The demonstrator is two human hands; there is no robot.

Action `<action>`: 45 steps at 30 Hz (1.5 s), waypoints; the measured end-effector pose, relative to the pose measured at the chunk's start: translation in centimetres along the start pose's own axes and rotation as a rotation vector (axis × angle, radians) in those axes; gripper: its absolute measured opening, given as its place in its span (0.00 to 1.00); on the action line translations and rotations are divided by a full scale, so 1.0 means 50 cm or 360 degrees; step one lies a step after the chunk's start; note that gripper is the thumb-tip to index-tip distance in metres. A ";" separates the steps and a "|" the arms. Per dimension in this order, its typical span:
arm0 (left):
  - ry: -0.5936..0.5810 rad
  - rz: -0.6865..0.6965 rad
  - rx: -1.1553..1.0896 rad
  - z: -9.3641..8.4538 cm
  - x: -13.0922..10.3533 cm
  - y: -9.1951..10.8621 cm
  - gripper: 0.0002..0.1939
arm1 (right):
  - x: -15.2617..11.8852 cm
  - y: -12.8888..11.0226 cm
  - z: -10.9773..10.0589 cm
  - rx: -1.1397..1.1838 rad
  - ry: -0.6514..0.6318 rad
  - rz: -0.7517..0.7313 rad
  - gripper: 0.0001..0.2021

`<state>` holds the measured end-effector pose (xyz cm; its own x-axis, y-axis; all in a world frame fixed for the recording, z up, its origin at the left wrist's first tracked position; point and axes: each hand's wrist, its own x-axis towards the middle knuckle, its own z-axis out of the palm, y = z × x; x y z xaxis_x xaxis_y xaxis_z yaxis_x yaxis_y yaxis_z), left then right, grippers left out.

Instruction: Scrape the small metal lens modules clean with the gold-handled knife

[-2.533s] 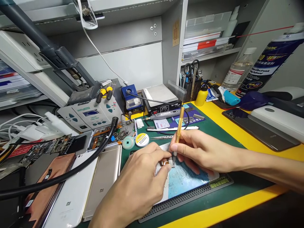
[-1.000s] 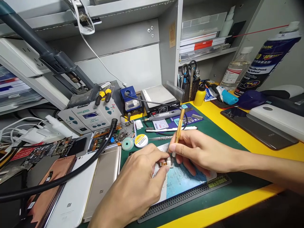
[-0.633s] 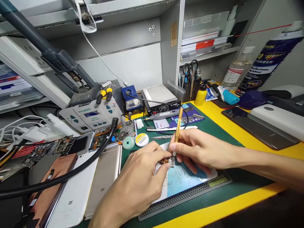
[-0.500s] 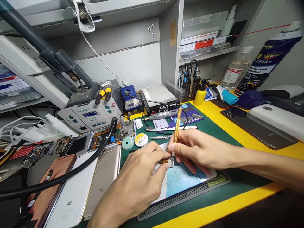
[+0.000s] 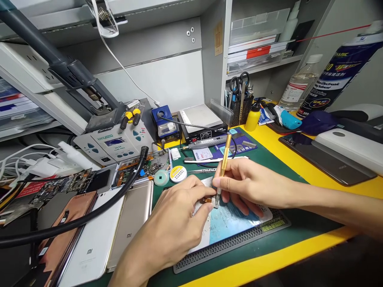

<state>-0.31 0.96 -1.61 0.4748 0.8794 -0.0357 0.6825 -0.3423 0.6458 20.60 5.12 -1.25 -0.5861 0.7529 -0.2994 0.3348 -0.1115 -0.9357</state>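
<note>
Left hand [image 5: 169, 221]: grip closed, thumb and forefinger pinching a small part [image 5: 207, 200], mostly covered by the fingertips. Right hand [image 5: 249, 187]: grip closed pen-fashion on a slim gold-coloured tool [image 5: 225, 159], tilted, its silvery lower end at the small part; contact cannot be told. Small part: orange-brown ribbon, pale grey end, low over a glossy blue-and-white panel [image 5: 229, 227], scuffed and speckled. Beneath the panel: grey mat [image 5: 209, 257] with a honeycomb-patterned border, laid on a smooth green mat [image 5: 311, 221] near the front edge of the yellow bench [image 5: 269, 264].

Beyond the hands: metal tweezers [image 5: 205, 170]; white-handled brush [image 5: 215, 160]; round tin [image 5: 178, 174], yellow and white; pale green disc [image 5: 161, 177]; loose circuit boards [image 5: 157, 163].

Left side of the bench: gold phone [image 5: 128, 235], white phone [image 5: 92, 243] and coppery panel [image 5: 64, 231], side by side, all crossed by a ribbed-ended black hose [image 5: 89, 219].

Far edge: grey control unit [image 5: 115, 143]; flat-topped heating plate [image 5: 202, 116].

Far right corner: yellow bottle [image 5: 253, 119]; clear bottle [image 5: 299, 83]; tilted aerosol can [image 5: 338, 75]. Right edge: glossy dark phone [image 5: 323, 161].
</note>
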 end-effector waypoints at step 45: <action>0.0021 -0.0024 0.0001 0.001 -0.001 0.005 0.14 | -0.007 0.003 0.006 0.0100 0.0087 0.0001 0.13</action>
<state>-0.12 0.82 -1.48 0.4570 0.8888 -0.0352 0.6898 -0.3291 0.6449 20.63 4.65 -1.34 -0.5442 0.7869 -0.2910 0.2873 -0.1512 -0.9458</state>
